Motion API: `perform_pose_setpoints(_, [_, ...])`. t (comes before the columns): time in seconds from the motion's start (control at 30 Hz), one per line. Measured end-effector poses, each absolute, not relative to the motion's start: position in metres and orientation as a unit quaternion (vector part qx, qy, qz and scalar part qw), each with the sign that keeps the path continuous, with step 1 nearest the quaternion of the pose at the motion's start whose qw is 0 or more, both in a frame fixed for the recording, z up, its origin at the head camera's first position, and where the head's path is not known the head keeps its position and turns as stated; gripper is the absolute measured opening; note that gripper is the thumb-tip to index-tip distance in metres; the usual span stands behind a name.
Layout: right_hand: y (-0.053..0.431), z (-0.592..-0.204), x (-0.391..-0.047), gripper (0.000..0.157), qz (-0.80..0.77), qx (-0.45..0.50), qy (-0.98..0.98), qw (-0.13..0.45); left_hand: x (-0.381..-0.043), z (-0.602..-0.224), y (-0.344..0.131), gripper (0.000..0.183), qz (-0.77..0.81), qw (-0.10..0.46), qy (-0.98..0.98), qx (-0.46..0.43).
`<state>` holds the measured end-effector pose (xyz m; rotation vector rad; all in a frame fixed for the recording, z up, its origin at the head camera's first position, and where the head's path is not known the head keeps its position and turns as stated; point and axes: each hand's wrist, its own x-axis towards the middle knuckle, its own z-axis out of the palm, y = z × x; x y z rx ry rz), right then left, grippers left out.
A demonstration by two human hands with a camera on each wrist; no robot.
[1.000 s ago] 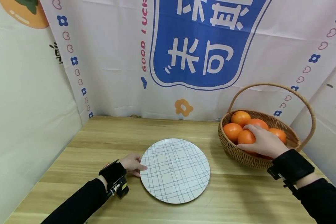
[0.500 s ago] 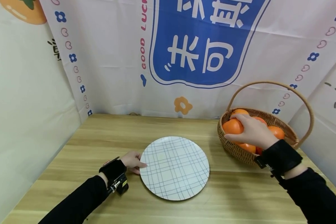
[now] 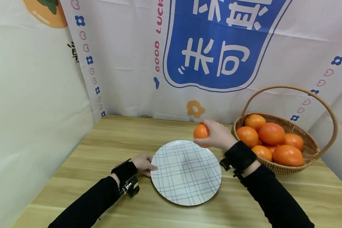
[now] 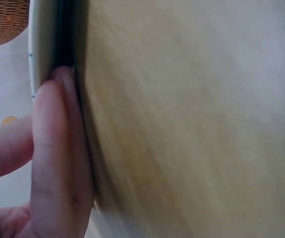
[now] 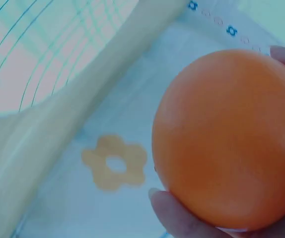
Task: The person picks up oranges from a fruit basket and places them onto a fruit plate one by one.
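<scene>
A round white plate (image 3: 185, 179) with a blue line grid lies on the wooden table. My left hand (image 3: 142, 163) pinches its left edge, thumb over the rim and fingers underneath. In the left wrist view the fingers (image 4: 55, 158) sit between the plate's rim (image 4: 39, 49) and the tabletop. My right hand (image 3: 218, 135) grips an orange (image 3: 201, 131) above the plate's far edge. Close up in the right wrist view, fingertips wrap both sides of the orange (image 5: 227, 139). The right palm is out of sight there.
A wicker basket (image 3: 285, 170) with a tall arched handle (image 3: 288, 87) stands at the back right, holding several oranges (image 3: 271, 133). A printed cloth (image 3: 125, 85) hangs behind the table (image 3: 117, 139), and pale cloth covers the left side.
My right hand has lifted the orange out of the basket and carried it left, over the plate's far edge. My left hand keeps its hold on the plate. The head view has shifted slightly.
</scene>
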<state>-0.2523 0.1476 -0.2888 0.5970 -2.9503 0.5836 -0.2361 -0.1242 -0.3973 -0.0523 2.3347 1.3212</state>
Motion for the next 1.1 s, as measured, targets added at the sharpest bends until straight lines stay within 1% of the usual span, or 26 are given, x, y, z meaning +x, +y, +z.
perform_pose_setpoints(0.23, [0.113, -0.305, -0.257, 0.065, 0.183, 0.215, -0.959, 0.016, -0.238, -0.396, -0.119, 0.012, 0.478, 0.231, 0.847, -0.022])
perform_pose_setpoints(0.57, [0.068, -0.338, -0.257, 0.062, 0.185, 0.237, -0.954, 0.006, -0.236, -0.391, -0.12, 0.012, 0.464, 0.235, 0.854, -0.019])
perform_pose_setpoints(0.67, [0.058, -0.346, -0.255, 0.062, 0.191, 0.241, -0.952, -0.002, -0.236, -0.392, -0.121, 0.012, 0.466, 0.235, 0.853, -0.014])
perform_pose_setpoints(0.9, [0.042, -0.356, -0.251, 0.062, 0.21, 0.244, -0.946, -0.045, -0.237, -0.394, -0.125, 0.013, 0.464, 0.243, 0.852, -0.01])
perform_pose_setpoints(1.1, [0.035, -0.366, -0.251, 0.06, 0.198, 0.248, -0.947, -0.051, -0.236, -0.395, -0.126, 0.013, 0.473, 0.241, 0.847, -0.016])
